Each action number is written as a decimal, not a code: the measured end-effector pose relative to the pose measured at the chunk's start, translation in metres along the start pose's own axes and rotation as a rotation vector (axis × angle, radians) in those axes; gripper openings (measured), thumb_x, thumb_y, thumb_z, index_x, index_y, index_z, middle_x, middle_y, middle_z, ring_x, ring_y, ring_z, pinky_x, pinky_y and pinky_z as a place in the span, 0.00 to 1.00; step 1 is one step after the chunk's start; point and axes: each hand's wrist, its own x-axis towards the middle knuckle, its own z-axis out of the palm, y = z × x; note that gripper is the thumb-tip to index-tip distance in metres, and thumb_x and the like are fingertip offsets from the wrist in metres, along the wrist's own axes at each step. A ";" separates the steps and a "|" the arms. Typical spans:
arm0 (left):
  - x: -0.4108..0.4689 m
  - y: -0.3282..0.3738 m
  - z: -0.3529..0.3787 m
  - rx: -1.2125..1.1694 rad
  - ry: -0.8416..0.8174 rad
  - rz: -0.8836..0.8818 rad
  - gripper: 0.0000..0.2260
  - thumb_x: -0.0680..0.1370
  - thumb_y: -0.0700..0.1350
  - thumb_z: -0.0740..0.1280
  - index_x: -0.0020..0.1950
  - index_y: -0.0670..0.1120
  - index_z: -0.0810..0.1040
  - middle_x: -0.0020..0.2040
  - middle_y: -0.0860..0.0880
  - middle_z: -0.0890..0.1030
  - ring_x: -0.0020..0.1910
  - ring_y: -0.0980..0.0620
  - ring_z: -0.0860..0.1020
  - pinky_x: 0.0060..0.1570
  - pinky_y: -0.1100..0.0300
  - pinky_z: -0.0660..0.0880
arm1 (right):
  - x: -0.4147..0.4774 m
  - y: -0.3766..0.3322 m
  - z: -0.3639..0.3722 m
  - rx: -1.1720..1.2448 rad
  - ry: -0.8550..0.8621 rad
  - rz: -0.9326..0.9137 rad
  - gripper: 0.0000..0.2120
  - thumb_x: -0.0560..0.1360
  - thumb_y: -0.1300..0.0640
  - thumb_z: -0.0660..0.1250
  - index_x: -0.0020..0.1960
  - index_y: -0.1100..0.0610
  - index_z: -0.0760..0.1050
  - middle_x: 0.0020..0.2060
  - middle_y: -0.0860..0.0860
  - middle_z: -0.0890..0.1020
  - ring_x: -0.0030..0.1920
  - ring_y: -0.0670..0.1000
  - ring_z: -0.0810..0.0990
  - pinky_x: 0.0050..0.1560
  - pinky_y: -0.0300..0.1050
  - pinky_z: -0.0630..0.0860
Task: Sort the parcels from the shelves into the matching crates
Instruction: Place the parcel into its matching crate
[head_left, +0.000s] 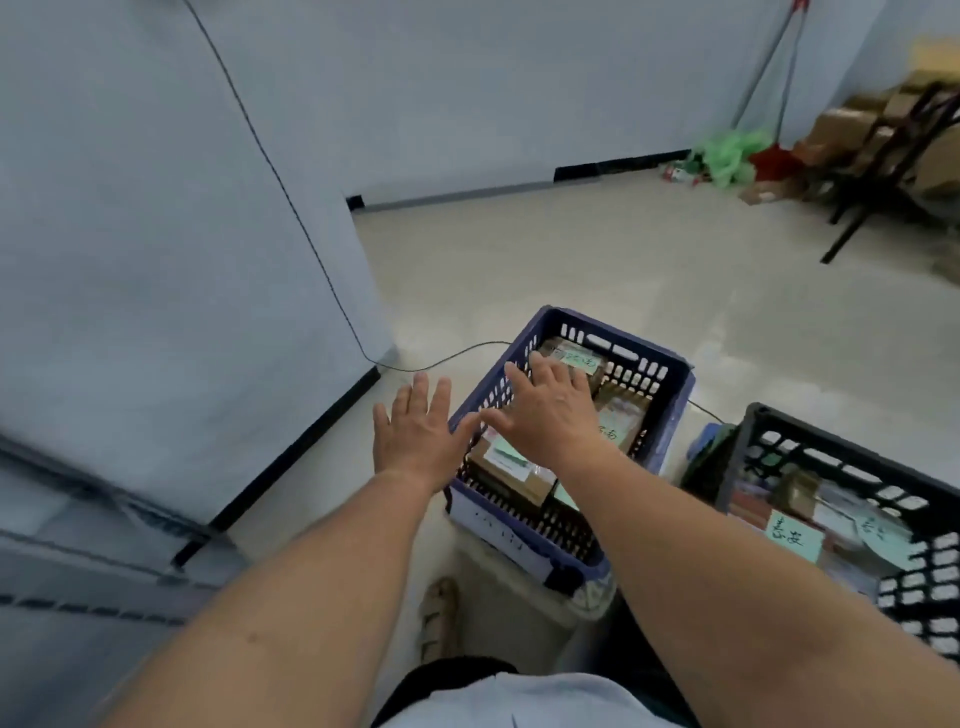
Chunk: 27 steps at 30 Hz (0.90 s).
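A blue slotted crate (670, 395) stands on the floor in the middle of the head view. It holds several brown cardboard parcels (511, 470) with green handwritten labels. My right hand (550, 410) hovers over the crate with fingers spread and straight, holding nothing. My left hand (415, 431) is stretched out just left of the crate's rim, fingers also spread and empty. A black slotted crate (753, 452) at the right holds more parcels with green labels (792, 535).
A grey wall panel fills the left, with a thin black cable (441, 358) running down it and across the floor behind the blue crate. At the far right corner are cardboard boxes (841, 124), a dark chair frame (883, 171), green bags and a broom.
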 end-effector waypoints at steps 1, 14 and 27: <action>-0.009 -0.007 -0.001 0.003 0.012 -0.038 0.32 0.79 0.66 0.41 0.79 0.52 0.45 0.79 0.47 0.46 0.78 0.47 0.47 0.74 0.44 0.45 | -0.003 -0.007 0.000 -0.006 0.003 -0.040 0.36 0.77 0.32 0.51 0.78 0.51 0.51 0.77 0.58 0.53 0.77 0.58 0.49 0.75 0.61 0.47; -0.145 -0.123 -0.008 -0.026 0.102 -0.510 0.30 0.80 0.64 0.43 0.79 0.51 0.46 0.79 0.45 0.44 0.78 0.45 0.46 0.74 0.43 0.44 | -0.043 -0.154 0.006 -0.078 -0.026 -0.544 0.34 0.78 0.33 0.50 0.77 0.49 0.52 0.77 0.56 0.52 0.77 0.58 0.49 0.74 0.60 0.45; -0.297 -0.258 -0.012 -0.062 0.192 -0.749 0.30 0.80 0.63 0.42 0.79 0.51 0.44 0.79 0.45 0.44 0.78 0.45 0.46 0.74 0.44 0.44 | -0.129 -0.335 0.013 -0.237 0.032 -0.868 0.35 0.77 0.34 0.52 0.77 0.51 0.52 0.77 0.56 0.52 0.77 0.58 0.49 0.75 0.61 0.46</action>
